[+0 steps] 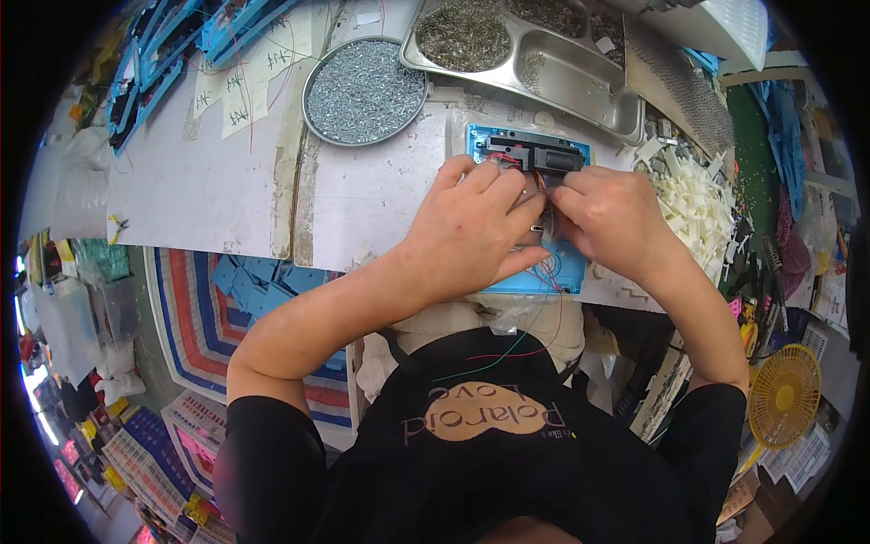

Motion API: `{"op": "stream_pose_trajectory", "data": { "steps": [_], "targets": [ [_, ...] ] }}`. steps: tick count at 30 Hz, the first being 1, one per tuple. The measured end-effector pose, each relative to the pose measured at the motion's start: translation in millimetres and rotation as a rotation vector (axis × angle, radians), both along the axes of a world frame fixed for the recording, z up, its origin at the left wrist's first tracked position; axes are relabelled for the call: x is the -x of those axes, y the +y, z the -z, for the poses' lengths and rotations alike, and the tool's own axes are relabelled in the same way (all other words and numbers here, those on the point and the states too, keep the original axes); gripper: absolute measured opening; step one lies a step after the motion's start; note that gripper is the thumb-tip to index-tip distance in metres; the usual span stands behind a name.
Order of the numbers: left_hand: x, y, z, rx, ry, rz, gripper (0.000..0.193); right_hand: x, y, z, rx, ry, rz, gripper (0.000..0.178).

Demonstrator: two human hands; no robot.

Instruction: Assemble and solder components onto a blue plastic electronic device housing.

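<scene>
A blue plastic housing (569, 259) lies in front of me near the table's front edge. Across its far part sits a black module (555, 160), with thin red wires beside it. My left hand (485, 218) covers the housing's left side, fingers bent inward and thumb stretched to the right. From the other side my right hand (605, 216) reaches in, its thumb and fingertips pinched together close to the red wires. What lies between the fingertips of either hand is hidden. Loose red and green wires (550, 283) trail off the housing's near edge onto my black shirt.
A round metal dish of small screws (364, 91) stands at the far left of the housing. Behind is a steel compartment tray (571, 77) with small metal parts. White plastic pieces (696, 204) are heaped at right. Blue frames (149, 68) lie far left; a yellow fan (785, 396) stands lower right.
</scene>
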State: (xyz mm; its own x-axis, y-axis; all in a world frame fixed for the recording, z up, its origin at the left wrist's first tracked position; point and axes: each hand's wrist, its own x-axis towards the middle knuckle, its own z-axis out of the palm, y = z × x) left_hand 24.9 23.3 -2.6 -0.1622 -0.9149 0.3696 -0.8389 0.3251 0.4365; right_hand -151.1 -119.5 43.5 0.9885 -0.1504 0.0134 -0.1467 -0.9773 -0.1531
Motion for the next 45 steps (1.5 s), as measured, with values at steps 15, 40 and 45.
{"op": "stream_pose_trajectory", "data": {
  "steps": [15, 40, 45],
  "targets": [
    [0.9, 5.5, 4.6, 0.029, 0.07, 0.004, 0.034, 11.7, 19.9, 27.0, -0.313, -0.347, 0.337, 0.016],
    [4.0, 8.5, 9.5, 0.07, 0.122, -0.015, 0.026, -0.2, 33.1, 30.2, -0.29, -0.298, 0.581, 0.014],
    [4.1, 8.3, 11.3, 0.076, 0.115, -0.019, 0.025, 0.4, 34.0, 33.4, -0.31, -0.344, 0.589, 0.014]
  ]
}}
